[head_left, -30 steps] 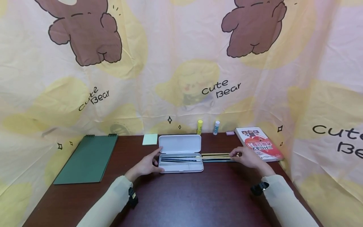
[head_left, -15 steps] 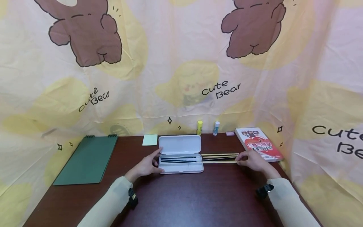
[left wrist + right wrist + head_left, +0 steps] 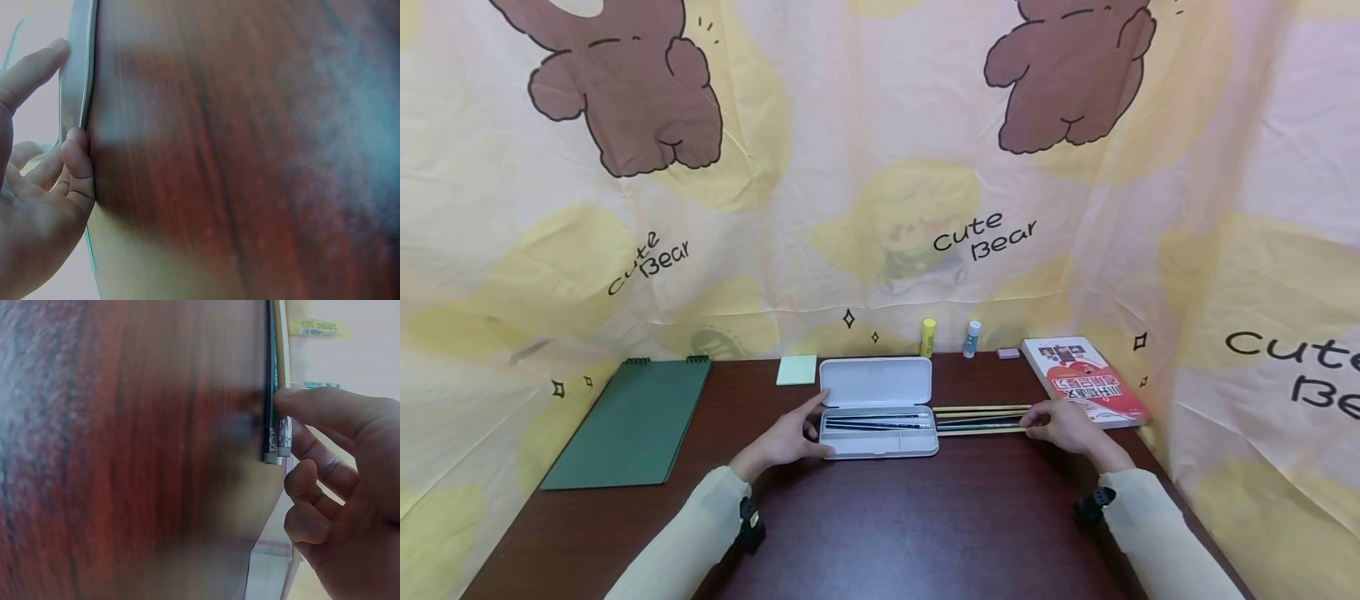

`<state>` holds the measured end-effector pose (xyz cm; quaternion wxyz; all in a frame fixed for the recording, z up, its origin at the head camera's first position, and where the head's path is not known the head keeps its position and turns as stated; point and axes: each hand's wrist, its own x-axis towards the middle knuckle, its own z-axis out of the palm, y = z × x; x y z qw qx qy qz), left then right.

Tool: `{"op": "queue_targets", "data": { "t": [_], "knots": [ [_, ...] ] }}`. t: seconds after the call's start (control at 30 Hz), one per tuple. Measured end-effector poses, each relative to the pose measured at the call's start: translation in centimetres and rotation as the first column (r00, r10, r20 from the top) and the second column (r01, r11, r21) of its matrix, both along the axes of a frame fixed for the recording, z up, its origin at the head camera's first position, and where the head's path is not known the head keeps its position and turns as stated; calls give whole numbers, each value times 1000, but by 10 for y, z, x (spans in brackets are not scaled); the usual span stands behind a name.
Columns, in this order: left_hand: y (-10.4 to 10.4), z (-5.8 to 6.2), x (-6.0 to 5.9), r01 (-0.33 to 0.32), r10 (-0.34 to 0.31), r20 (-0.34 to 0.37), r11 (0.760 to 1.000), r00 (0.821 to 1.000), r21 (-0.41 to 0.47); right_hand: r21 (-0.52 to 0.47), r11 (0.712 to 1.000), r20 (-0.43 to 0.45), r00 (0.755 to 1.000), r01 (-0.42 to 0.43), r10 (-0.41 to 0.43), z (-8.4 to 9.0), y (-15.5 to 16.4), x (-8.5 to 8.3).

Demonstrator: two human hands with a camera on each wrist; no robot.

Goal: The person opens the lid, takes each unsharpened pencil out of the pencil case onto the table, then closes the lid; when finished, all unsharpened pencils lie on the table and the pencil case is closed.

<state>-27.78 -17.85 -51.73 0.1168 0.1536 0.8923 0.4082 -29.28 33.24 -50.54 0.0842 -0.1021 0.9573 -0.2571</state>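
A white pencil case (image 3: 876, 382) lies with its lid raised, several dark pencils (image 3: 876, 423) in its upper compartment. My left hand (image 3: 784, 437) grips its left end between thumb and fingers; the left wrist view shows the fingertips along the case's side (image 3: 76, 81). Right of the case, several yellow and dark pencils (image 3: 977, 422) lie side by side on the table. At their far right end my right hand (image 3: 1063, 423) pinches a yellow pencil (image 3: 281, 362) near its eraser, a dark pencil (image 3: 270, 406) right alongside. The other fingers curl loosely.
A green spiral pad (image 3: 632, 425) lies on the left. Behind the case are pale sticky notes (image 3: 796, 369), a yellow glue stick (image 3: 928, 338), a white-capped stick (image 3: 972, 340) and a pink eraser (image 3: 1008, 354). A red-and-white book (image 3: 1086, 379) lies beyond my right hand.
My right hand has shifted right and slightly toward me. A yellow pencil that overlapped the case's right part now lies outside it among the others. The left hand has stayed put.
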Motion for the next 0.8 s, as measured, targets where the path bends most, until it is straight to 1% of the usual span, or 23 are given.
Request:
{"op": "queue_targets", "data": {
  "t": [0.07,0.23,0.4,0.57,0.7,0.8],
  "knots": [
    [0,0,0,-1,1,-2,1000,1000,-1,-2,1000,-5,1000,-9,9,-1,-1,0],
    [0,-1,0,-4,4,-3,1000,1000,-6,-18,1000,12,1000,-2,2,-3,-3,-1],
    [0,-2,0,-9,8,-6,1000,1000,-17,-38,999,23,1000,14,-13,-2,-5,-1],
    [-1,-2,0,-10,10,-2,1000,1000,-13,-80,997,15,1000,5,-4,3,-11,-1],
    [-1,-1,0,-7,7,-6,1000,1000,-9,-117,993,0,1000,-31,31,9,-22,-2],
    [-1,-2,0,-5,5,-10,1000,1000,-14,-104,994,-5,999,-43,43,14,-34,-3]
  ]
}}
